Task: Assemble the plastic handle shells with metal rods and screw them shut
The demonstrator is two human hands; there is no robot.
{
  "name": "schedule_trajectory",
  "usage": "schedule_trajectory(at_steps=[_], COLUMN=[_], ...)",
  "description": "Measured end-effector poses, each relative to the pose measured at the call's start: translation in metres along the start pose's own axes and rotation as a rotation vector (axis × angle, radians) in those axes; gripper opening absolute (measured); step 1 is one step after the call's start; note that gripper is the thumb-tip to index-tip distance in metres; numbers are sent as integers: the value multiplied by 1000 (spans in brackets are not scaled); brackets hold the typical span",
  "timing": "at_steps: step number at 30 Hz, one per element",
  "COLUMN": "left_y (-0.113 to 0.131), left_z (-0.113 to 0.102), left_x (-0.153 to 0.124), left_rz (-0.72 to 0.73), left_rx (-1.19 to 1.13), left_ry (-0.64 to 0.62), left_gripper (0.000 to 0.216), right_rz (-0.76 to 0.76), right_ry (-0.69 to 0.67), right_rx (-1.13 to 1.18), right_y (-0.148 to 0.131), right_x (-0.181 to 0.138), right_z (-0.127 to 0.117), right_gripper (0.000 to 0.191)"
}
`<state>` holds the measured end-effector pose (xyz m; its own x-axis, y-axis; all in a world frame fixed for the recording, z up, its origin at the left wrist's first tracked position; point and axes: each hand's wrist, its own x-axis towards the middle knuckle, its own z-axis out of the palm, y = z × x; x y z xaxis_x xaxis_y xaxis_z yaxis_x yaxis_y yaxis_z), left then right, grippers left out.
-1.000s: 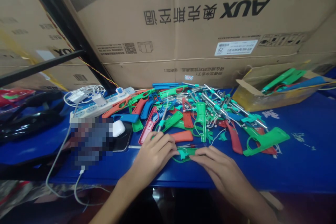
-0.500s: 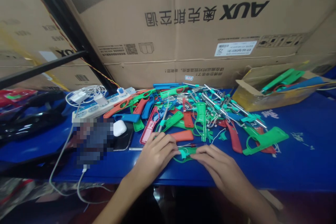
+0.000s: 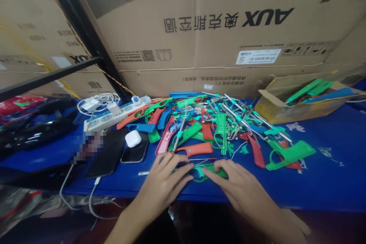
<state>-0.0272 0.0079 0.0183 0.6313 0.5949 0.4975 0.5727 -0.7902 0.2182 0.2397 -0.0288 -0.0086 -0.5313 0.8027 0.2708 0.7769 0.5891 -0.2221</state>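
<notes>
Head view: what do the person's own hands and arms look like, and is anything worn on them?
The left hand and right hand are bare: no gloves, rings or bands show. The left forearm and right forearm are bare too, with no sleeve or watch in view down to the picture's lower edge.

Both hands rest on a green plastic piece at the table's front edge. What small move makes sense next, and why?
Probably pinch the green plastic piece and lift it slightly off the blue table. The left hand and right hand lie flat over its two ends. Their fingertips press it down rather than grip it, so it seems hard to turn or work on there.
</notes>
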Motion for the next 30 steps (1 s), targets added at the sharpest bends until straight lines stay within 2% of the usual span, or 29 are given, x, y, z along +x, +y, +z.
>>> schedule_trajectory(at_steps=[2,4,8,13,15,18,20,21,22,24,30], left_y=[-5,-8,-9,-8,-15,-42,-65,-76,-85,-98,-101], left_z=[-3,-5,-3,-3,-11,-34,-51,-59,-66,-75,-80], left_x=[-5,-8,-9,-15,-23,-43,-59,-66,-73,-85,-109], left_rz=[-62,-111,-126,-177,-238,-411,-550,-618,-680,-743,-772], left_rx=[-4,-2,-16,0,34,203,350,394,395,390,341], left_ry=[10,24,35,43,93,284,368,365,282,198,164], left_gripper=[29,25,13,18,24,18,32,40,44,45,33], right_rz=[-15,-20,1,41,74,108,122,129,135,143,164], right_ry=[-11,-32,-46,-39,-21,4,18,23,23,21,39], right_rx=[3,17,33,73,100,130,139,140,142,151,160], right_y=[2,3,3,0,-1,-2,-2,-3,-3,-4,-4], right_x=[-1,-2,-2,-2,-1,-2,-2,-3,-3,-3,-3], right_z=[2,3,1,-3,-5,-6,-6,-5,-5,-5,-4], right_gripper=[70,67,63,52,48,48,48,48,48,48,49])
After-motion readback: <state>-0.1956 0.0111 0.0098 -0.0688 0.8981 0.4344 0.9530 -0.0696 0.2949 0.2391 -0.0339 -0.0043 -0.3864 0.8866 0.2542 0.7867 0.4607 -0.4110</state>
